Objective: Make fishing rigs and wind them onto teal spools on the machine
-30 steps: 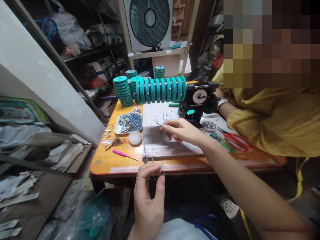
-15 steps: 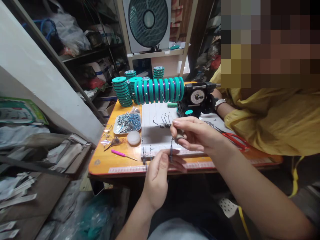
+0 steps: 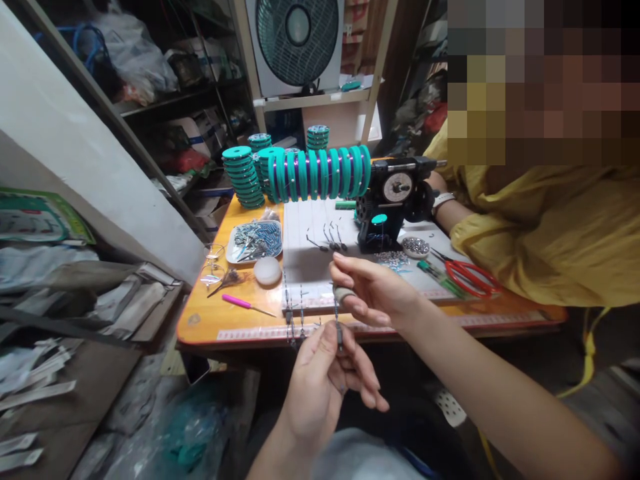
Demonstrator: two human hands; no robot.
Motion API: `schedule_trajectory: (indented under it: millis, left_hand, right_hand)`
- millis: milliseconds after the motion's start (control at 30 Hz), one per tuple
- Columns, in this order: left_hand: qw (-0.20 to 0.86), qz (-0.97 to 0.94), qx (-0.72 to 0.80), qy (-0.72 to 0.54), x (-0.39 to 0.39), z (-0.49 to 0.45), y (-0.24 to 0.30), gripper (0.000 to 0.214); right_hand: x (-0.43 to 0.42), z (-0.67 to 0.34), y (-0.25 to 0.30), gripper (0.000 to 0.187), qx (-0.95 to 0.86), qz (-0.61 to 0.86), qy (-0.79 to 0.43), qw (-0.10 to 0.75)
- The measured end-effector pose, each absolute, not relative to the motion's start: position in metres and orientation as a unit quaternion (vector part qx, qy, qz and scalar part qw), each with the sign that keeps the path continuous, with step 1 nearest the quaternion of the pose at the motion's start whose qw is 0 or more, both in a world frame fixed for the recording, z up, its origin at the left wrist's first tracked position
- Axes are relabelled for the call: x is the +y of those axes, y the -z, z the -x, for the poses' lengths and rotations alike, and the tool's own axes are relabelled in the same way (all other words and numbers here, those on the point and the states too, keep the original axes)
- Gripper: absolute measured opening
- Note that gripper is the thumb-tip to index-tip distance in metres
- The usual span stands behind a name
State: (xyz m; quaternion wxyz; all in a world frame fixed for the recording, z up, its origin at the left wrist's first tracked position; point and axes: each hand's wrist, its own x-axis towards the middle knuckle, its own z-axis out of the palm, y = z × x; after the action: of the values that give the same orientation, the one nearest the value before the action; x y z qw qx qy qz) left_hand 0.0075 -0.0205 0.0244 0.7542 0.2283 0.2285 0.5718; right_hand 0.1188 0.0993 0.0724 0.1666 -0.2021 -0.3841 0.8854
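Note:
My left hand (image 3: 325,380) is held in front of the table's near edge, thumb and forefinger pinched on a small dark fishing rig piece (image 3: 339,333), the other fingers spread. Just above it my right hand (image 3: 370,293) pinches the upper end of the same thin line, with a wrap on one fingertip. Behind them lies a white board (image 3: 315,257) with several hooks (image 3: 327,240) on it. Finished rigs (image 3: 295,310) hang at the board's front edge.
A row of teal spools (image 3: 320,175) sits on a winding machine (image 3: 395,197), more spool stacks (image 3: 240,177) behind. A tray of small parts (image 3: 255,241), a white puck (image 3: 267,270), pink tool (image 3: 240,305) and red scissors (image 3: 473,277) lie on the orange table (image 3: 205,320). A person in yellow (image 3: 545,233) sits right.
My right hand came off the white board toward me and met my left hand, which rose from the table edge; both now pinch the small rig between them, lower than half a second ago.

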Motion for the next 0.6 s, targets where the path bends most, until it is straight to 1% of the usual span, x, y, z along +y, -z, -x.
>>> schedule_trajectory:
  millis: [100, 267, 600]
  left_hand:
    - [0.769, -0.218, 0.236, -0.552, -0.027, -0.006, -0.022, 0.037]
    - [0.792, -0.207, 0.254, -0.515, -0.041, -0.004, -0.014, 0.037]
    - [0.805, -0.194, 0.258, -0.498, -0.053, -0.002, -0.008, 0.038]
  right_hand:
    - [0.097, -0.116, -0.069, 0.041, -0.364, 0.222, -0.886, 0.182]
    - [0.096, -0.116, -0.066, 0.039, -0.366, 0.216, -0.880, 0.211]
    - [0.096, -0.118, -0.067, 0.041, -0.390, 0.214, -0.869, 0.216]
